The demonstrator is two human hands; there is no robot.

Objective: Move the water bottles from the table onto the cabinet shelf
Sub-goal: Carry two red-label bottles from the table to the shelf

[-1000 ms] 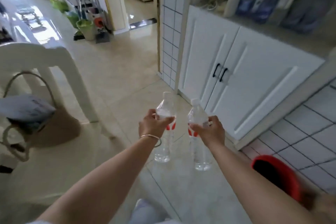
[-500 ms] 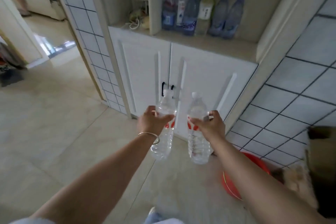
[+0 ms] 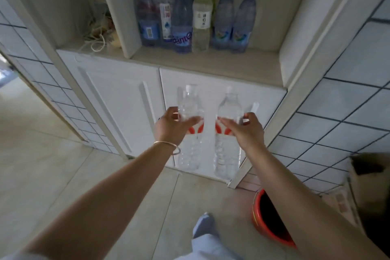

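Your left hand (image 3: 172, 125) grips one water bottle (image 3: 190, 133), your right hand (image 3: 245, 131) the other bottle (image 3: 228, 133), both upright before the cabinet doors (image 3: 118, 101). Since a second ago you've closed in; the shelf (image 3: 211, 63), bottles already at its back, is now within reach.

Pale tiled floor (image 3: 52, 171), white cabinet doors (image 3: 118, 99), blue-gridded wall tiles (image 3: 337, 116).
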